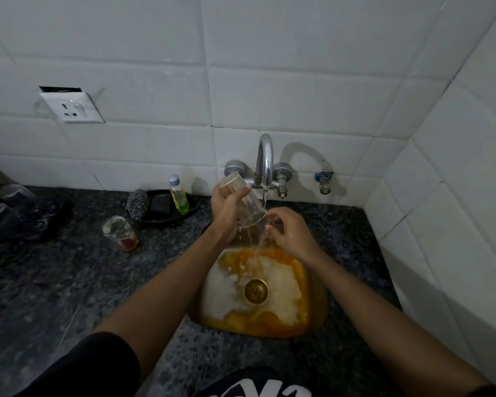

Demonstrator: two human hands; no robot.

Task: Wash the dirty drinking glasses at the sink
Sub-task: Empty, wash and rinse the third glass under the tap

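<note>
My left hand (226,207) grips a clear ribbed drinking glass (248,209), tilted with its mouth down and to the right over the sink (317,290). Water runs from the chrome tap (265,161) onto the glass rim and pours off orange-tinted into the sink. My right hand (289,233) is at the glass's mouth, its fingertips touching the rim under the stream. A second dirty glass (121,233) with a reddish-orange residue at its bottom stands on the dark granite counter (69,282) to the left.
A black soap tray (194,209) behind the sink holds a steel scrubber (137,202), a dark sponge and a small bottle of green liquid (178,196). A black bag (20,216) lies at far left. White tiled walls close in behind and on the right.
</note>
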